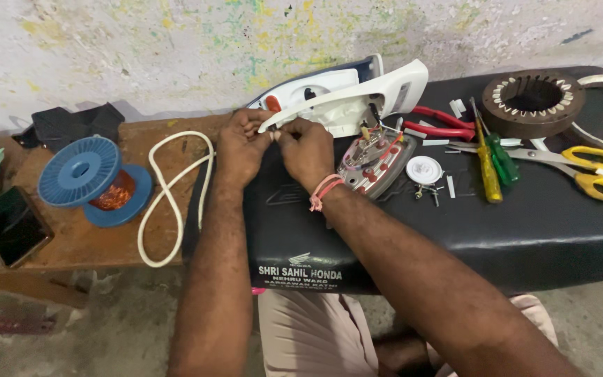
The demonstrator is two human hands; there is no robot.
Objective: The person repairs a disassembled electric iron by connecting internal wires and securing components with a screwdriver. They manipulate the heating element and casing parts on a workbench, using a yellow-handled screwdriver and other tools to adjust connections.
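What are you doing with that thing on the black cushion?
A person has an opened clothes iron on a black seat pad. Both hands, left hand and right hand, meet at the iron's near edge, pinching something too small to make out. The iron's metal base lies bare beside them. Red pliers, screwdrivers and yellow scissors lie to the right. A white cord and a blue wire spool sit on the wooden bench.
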